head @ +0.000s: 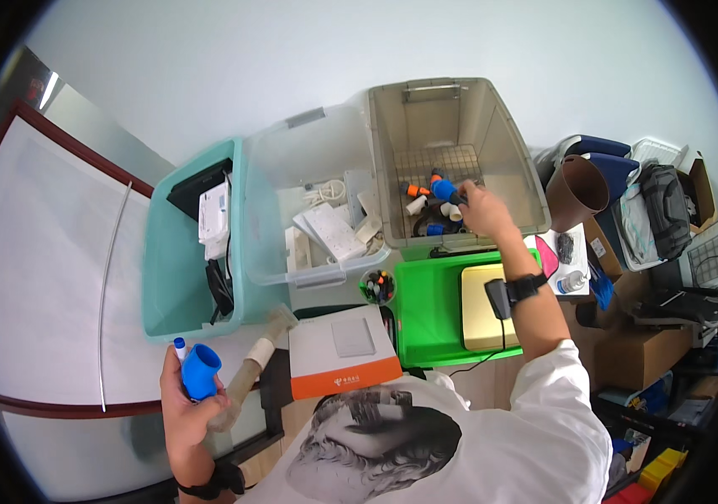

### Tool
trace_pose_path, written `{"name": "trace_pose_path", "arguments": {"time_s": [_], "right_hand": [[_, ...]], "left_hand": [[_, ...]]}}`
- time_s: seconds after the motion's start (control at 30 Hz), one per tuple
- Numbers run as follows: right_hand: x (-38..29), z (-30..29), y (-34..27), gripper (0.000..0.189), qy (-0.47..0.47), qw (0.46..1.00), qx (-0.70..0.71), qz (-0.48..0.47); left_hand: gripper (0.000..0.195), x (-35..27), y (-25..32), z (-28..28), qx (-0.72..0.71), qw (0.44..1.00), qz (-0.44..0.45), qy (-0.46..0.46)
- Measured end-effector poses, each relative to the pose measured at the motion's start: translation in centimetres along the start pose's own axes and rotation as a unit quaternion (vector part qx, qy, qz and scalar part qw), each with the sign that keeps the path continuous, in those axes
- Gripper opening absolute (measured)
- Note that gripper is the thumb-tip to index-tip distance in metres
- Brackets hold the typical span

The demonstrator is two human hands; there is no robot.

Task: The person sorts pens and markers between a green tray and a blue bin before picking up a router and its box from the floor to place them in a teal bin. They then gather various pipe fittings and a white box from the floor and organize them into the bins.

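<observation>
My left hand [192,403], at the lower left, is closed around a blue elbow pipe fitting [200,372]. A white marker with a blue cap [180,349] stands in the same grip. My right hand [481,208] reaches into the smoky translucent bin [378,157] and its fingers are at the dark end of a blue fitting [442,188]. Orange fittings [415,189], white pipe pieces [417,205] and another blue piece [435,230] lie in that bin near a wire grid [441,160]. A clear bin [321,278] beside it holds white electrical parts [333,233].
A teal bin [163,277] holds white and black devices. Nearer to me are a cup of markers [378,287], a white and orange box [343,353], a green tray [428,315] with a yellowish lid, and a murky tube [248,372]. A brown wastebasket [576,195] stands at right.
</observation>
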State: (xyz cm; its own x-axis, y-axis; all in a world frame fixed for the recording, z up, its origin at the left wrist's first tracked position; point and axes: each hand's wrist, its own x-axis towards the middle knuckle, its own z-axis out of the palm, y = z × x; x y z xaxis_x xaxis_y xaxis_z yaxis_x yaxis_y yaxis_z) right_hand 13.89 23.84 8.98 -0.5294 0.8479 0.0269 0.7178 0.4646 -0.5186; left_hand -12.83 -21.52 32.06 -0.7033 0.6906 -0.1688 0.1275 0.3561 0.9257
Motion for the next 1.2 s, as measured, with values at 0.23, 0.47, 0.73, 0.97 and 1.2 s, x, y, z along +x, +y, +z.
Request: {"name": "trace_pose_path", "arguments": {"time_s": [0.23,0.47,0.73,0.97,1.2], "right_hand": [[2.2,1.6,1.2,0.039,-0.026,0.999,0.020,0.027],[1.3,0.1,2.3,0.033,0.079,0.972,0.219,0.005],[-6.5,-2.9,-3.3,0.036,0.182,0.908,0.316,-0.207],[-16.1,-5.3,-9.6,0.036,0.205,0.824,0.328,-0.414],[-19.1,0.0,-10.6,0.034,0.030,0.752,0.534,-0.385]], "left_hand": [[0.076,-1.1,0.3,0.8,-0.067,0.997,0.016,-0.022],[0.093,0.2,-0.7,4.5,-0.097,0.992,0.040,-0.072],[0.064,1.5,-1.8,8.7,-0.096,0.989,0.056,-0.099],[0.090,1.6,0.0,13.3,-0.158,0.980,0.106,-0.062],[0.098,-0.6,2.2,14.2,-0.066,0.921,0.325,-0.204]]}}
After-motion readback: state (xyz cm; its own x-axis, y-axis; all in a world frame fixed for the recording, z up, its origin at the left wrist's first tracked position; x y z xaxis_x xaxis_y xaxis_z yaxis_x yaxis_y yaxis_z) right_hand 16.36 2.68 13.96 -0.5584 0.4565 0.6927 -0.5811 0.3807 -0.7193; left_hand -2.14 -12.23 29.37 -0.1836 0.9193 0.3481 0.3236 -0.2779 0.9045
